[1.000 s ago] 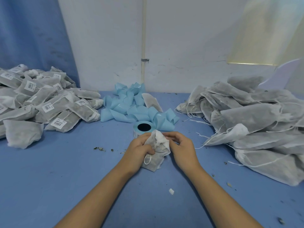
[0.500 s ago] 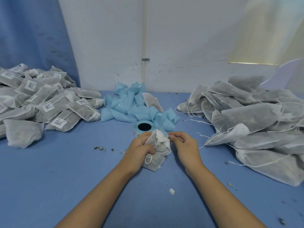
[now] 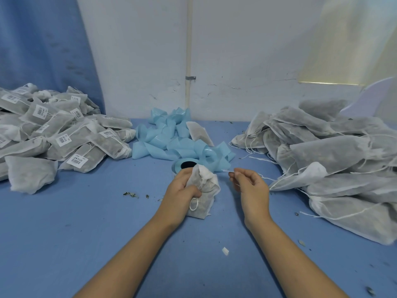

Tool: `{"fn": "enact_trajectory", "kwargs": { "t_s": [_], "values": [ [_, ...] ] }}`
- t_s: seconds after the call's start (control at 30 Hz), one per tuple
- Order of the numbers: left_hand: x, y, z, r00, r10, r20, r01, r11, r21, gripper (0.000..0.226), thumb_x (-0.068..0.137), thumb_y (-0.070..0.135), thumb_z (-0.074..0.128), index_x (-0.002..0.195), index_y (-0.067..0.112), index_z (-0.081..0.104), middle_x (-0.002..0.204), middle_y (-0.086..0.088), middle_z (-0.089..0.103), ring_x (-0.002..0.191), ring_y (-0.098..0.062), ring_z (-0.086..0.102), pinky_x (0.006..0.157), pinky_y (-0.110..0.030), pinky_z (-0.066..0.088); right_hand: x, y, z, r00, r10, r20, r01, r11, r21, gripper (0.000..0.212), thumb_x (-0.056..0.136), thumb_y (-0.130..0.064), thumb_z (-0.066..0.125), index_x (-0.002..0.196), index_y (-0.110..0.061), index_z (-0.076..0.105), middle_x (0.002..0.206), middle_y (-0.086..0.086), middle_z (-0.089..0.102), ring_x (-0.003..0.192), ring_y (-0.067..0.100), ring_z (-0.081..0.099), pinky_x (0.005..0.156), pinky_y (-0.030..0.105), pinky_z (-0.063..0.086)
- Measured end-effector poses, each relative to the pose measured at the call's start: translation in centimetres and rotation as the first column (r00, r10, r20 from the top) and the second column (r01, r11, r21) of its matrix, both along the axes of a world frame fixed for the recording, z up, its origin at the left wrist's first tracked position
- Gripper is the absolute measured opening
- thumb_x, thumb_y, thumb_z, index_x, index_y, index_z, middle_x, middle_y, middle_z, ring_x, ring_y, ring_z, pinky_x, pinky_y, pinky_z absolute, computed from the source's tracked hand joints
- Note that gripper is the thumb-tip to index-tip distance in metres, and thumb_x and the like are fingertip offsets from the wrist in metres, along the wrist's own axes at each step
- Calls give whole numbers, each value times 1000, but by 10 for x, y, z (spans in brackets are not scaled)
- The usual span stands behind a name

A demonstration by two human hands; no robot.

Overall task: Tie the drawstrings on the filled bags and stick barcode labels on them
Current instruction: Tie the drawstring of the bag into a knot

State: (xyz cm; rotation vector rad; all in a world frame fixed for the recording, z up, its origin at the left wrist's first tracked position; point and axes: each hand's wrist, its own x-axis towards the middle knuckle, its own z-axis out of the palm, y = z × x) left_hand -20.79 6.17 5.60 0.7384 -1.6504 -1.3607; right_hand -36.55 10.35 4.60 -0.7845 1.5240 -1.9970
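Observation:
My left hand (image 3: 182, 188) grips a filled white mesh bag (image 3: 206, 196) by its gathered neck, at the middle of the blue table (image 3: 86, 233). A loop of drawstring hangs below my left fingers. My right hand (image 3: 249, 183) is to the right of the bag and pinches a thin white drawstring (image 3: 224, 170) that runs taut back to the bag's neck. Just behind the bag stands the label roll (image 3: 185, 164), partly hidden by it.
A heap of labelled bags (image 3: 53, 134) lies at the left. A heap of unlabelled bags with loose strings (image 3: 326, 160) fills the right. Curled blue backing strip (image 3: 171, 138) is piled behind the roll. Bits of leaf and a paper scrap (image 3: 225, 251) dot the table.
My right hand has moved away from the bag to the right, drawing the string out taut. My left hand still holds the bag in the same place.

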Motion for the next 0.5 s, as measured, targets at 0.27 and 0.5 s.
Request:
{"fn": "enact_trajectory", "kwargs": {
  "t_s": [0.27, 0.5],
  "values": [
    [0, -1, -1, 1000, 3, 12, -3, 1000, -4, 42, 61, 17, 50, 100, 31, 61, 104, 11, 62, 90, 5, 57, 71, -6, 41, -2, 2, -1, 999, 17, 31, -18, 999, 26, 27, 87, -9, 68, 110, -22, 62, 78, -6, 72, 76, 2, 64, 73, 12, 48],
    [-2, -4, 0, 991, 63, -117, -63, 998, 6, 28, 73, 10, 59, 96, 25, 61, 97, 8, 63, 88, -3, 59, 71, -10, 44, 5, 4, 8, 998, 13, 64, -16, 999, 35, 11, 86, -8, 68, 81, -17, 69, 81, 1, 72, 74, 7, 67, 71, 16, 52]
  ]
}}
